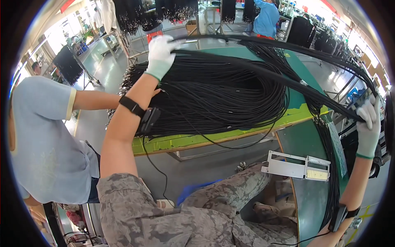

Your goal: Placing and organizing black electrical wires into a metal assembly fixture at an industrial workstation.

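My left hand [161,51], in a white glove, is closed round one end of a long bundle of black cables [247,62]. The bundle is stretched across in two strands to my right hand [369,115], also gloved, which grips it at the far right; its fingers are partly hidden against the cables. Beneath the raised bundle, a large heap of looped black cables [230,94] covers the green table [302,108], with metallic connector ends gathered at its left. Another cable bundle [271,57] lies at the table's far right.
At the left a co-worker in a light blue shirt [45,136] reaches a hand [155,93] to the heap. A white metal fixture [294,168] sits on the lower green bench [302,201], beside hanging cables [329,164]. Cable racks [68,66] and a person in blue [266,18] stand behind.
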Tool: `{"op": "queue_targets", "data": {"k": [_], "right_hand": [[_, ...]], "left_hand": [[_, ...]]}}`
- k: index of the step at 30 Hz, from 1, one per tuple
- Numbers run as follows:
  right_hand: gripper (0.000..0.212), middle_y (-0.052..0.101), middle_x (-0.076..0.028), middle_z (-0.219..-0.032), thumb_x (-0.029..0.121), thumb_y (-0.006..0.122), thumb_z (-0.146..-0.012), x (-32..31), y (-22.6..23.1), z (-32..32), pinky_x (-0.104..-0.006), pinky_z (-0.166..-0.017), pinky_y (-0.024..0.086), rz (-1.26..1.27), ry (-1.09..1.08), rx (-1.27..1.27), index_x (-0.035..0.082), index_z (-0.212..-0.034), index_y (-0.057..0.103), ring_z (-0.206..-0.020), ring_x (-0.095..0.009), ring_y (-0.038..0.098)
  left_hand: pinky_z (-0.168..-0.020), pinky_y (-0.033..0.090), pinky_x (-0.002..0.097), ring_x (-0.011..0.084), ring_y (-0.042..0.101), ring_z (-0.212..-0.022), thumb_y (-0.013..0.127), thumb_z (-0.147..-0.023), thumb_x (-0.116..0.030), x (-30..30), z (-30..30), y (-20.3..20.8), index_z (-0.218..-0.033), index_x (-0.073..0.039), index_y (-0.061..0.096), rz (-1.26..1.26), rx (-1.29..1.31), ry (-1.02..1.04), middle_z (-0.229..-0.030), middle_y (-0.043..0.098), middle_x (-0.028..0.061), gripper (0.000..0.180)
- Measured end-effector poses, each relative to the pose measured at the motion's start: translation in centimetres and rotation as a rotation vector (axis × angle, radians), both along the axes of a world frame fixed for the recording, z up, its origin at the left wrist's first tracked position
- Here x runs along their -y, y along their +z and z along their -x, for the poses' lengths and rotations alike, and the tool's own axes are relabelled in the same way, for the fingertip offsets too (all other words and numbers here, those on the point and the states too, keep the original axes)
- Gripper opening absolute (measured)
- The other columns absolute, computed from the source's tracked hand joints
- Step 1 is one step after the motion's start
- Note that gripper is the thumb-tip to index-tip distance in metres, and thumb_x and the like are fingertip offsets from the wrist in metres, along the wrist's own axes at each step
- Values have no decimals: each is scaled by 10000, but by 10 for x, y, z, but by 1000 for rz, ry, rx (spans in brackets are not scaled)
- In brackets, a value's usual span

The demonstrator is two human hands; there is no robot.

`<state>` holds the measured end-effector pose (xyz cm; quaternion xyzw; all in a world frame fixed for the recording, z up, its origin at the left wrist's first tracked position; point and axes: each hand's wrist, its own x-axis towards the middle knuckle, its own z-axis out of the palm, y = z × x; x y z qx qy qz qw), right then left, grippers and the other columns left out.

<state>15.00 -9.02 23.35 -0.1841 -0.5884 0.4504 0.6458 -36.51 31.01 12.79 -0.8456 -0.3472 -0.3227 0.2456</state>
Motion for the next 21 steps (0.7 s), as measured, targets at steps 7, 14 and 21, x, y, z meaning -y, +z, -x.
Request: {"op": "queue_targets", "data": {"k": [7, 14, 21], "right_hand": [[239, 273, 76, -603, 223, 414, -1047, 75, -52, -19, -177, -462, 274, 224, -520, -274, 21, -1042, 539, -435, -25, 256], [258, 213, 90, -570, 273, 404, -1052, 73, -77, 46, -188, -466, 244, 428, -565, -340, 65, -989, 545, -418, -16, 201], [285, 230, 90, -573, 294, 418, -1046, 122, -93, 52, -189, -461, 290, 482, -1012, -591, 45, -1054, 558, -404, -14, 206]], "left_hand": [[-716, 461, 410, 283, 577, -802, 705, -689, -82, -12, -15, -12, -881, -226, 752, -199, 11, -151, -819, 614, 38, 245], [-761, 445, 395, 262, 572, -852, 741, -635, -103, 0, -6, -91, -764, -205, 757, 7, -39, -83, -880, 617, 29, 165], [-746, 450, 417, 286, 570, -857, 724, -599, -71, 13, -16, -3, -787, -139, 729, -269, 32, -150, -954, 642, 38, 200]]}}
